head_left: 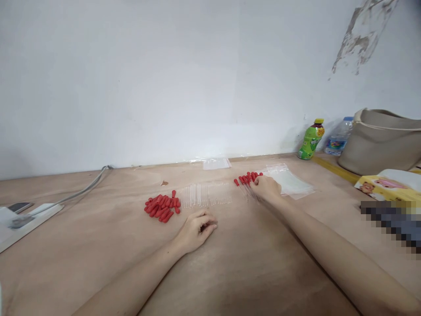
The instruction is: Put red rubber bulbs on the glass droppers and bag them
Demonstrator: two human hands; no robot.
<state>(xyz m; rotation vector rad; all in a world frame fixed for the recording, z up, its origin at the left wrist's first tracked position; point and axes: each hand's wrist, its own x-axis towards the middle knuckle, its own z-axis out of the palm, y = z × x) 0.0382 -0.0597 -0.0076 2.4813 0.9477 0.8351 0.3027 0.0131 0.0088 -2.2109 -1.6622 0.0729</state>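
My left hand (pixel 197 230) rests on the table with fingers loosely curled and the thumb apart, with nothing visible in it. Beyond it lies a pile of red rubber bulbs (pixel 161 207). Beside that pile, thin clear glass tubes (pixel 205 194) lie side by side in a row. At the right, my right hand (pixel 265 188) pinches at a group of droppers (pixel 244 180), glass tubes capped with red bulbs. Its fingertips close on one dropper's red bulb; the fingers partly cover the group. A clear plastic bag (pixel 292 182) lies just behind this hand.
A small plastic bag (pixel 217 164) lies by the wall. To the right stand a green bottle (pixel 310 140), a water bottle (pixel 338 138) and a grey-beige bag (pixel 381 145), with a yellow packet (pixel 388 186) in front. Cables (pixel 85 188) and a phone (pixel 20 207) are at the left.
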